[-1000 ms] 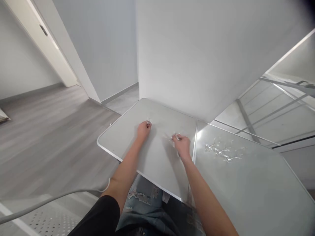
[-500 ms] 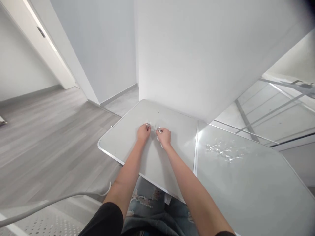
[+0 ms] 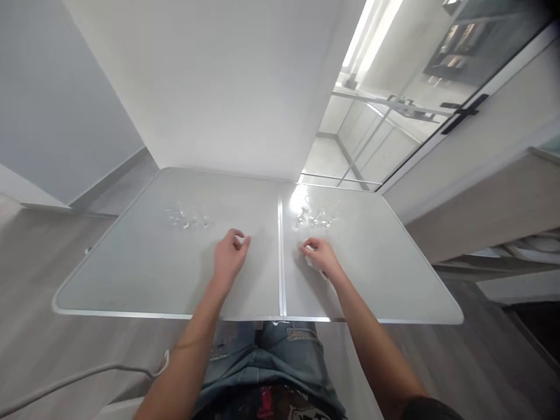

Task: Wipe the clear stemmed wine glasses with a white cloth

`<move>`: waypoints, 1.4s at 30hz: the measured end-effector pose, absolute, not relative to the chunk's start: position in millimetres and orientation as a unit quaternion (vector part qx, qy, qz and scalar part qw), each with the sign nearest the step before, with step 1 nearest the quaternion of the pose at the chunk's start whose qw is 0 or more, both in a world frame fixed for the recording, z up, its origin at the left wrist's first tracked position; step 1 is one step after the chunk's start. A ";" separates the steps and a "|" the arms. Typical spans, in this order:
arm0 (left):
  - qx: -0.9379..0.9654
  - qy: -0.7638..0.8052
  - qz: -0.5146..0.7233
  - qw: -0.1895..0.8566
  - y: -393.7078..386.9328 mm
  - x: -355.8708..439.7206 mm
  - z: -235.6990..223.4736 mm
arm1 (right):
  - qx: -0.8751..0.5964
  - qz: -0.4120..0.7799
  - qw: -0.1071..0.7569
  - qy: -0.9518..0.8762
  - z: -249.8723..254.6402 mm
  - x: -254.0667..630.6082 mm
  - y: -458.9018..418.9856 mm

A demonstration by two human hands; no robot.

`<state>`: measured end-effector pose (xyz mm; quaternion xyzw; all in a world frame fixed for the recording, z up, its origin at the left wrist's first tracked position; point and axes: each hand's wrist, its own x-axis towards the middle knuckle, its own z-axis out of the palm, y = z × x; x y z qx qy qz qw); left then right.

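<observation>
My left hand (image 3: 229, 256) hovers over the left half of the table, fingers curled, with a gap between thumb and forefinger and nothing visible in it. Just right of the table's seam, my right hand (image 3: 322, 256) is closed in a pinch. A thin white, crumpled piece (image 3: 311, 263) shows beneath its fingers and palm; its kind is unclear. Beyond the right hand lies a cluster of small clear, shiny pieces (image 3: 314, 218). Similar small clear pieces (image 3: 187, 224) are scattered farther left, beyond my left hand. They are too small and glossy to identify.
The pale folding table (image 3: 144, 262) has a metal rim and a central seam (image 3: 281, 256). A white wall (image 3: 227, 87) stands behind it. A shelf unit (image 3: 503, 204) is at the right, and a white cable (image 3: 100, 368) runs at lower left.
The view has swung right. Both hands have left the spot by the left-hand pieces; my right hand has crossed the seam. My left hand no longer shows the shiny piece it was pinching.
</observation>
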<state>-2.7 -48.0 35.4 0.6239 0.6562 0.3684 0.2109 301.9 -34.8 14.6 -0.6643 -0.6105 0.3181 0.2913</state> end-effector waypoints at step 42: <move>0.443 0.826 0.342 0.070 -57.2 -161.3 0.6 | -0.548 0.289 0.275 -0.735 7.0 -20.8 -46.7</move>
